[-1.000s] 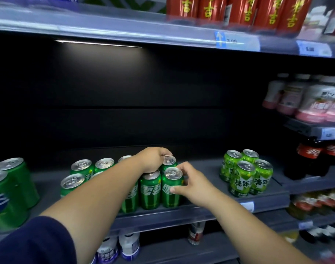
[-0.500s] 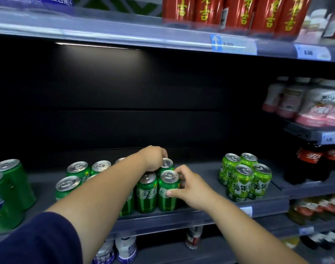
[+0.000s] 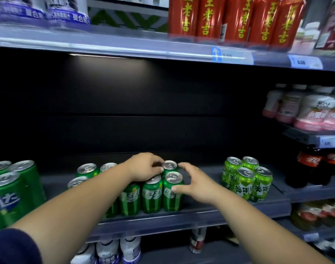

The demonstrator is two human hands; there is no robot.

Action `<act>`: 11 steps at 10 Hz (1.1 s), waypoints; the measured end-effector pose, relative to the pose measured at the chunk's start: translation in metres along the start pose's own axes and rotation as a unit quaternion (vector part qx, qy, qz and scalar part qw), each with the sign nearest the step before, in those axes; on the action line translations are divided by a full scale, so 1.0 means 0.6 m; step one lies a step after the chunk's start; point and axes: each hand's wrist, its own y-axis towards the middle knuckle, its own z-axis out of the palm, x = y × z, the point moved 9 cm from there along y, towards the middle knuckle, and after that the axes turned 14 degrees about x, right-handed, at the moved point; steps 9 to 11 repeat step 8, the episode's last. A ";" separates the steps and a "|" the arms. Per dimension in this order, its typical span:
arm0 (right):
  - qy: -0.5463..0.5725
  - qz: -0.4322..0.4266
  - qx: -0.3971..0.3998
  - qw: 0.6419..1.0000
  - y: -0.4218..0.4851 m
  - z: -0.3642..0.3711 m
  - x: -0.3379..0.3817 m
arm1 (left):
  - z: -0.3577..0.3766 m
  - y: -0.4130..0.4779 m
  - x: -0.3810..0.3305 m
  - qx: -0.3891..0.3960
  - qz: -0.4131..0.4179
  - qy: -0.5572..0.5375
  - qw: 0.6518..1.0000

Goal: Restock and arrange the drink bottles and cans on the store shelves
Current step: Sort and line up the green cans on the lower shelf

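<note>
A cluster of dark green soda cans (image 3: 152,195) stands at the front of the grey middle shelf (image 3: 200,214). My left hand (image 3: 143,166) lies curled over the top of a can in the back of the cluster. Its fingertips are against the rim of the rear right can (image 3: 169,165). My right hand (image 3: 196,181) is at the cluster's right side with fingers spread. Its thumb touches the side of the front right can (image 3: 172,195), and its fingers reach toward the rear right can.
Light green cans (image 3: 246,178) stand to the right on the same shelf, and larger green cans (image 3: 12,189) to the left. Cola bottles (image 3: 313,164) and pink bottles (image 3: 313,113) fill the right bay. Red cans (image 3: 237,18) line the shelf above. White bottles (image 3: 115,252) sit below.
My right hand has let go of the front right can and spread its fingers toward the rear can. My left hand has stayed on top of the cluster.
</note>
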 end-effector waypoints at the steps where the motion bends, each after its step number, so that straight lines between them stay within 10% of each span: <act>1: -0.045 -0.011 0.009 0.999 -0.003 -0.005 0.029 | -0.002 -0.039 0.010 -0.013 0.006 0.006 1.000; 11: -0.194 -0.078 0.071 0.975 -0.109 0.017 0.053 | 0.064 -0.350 -0.057 -0.088 -0.206 0.050 0.973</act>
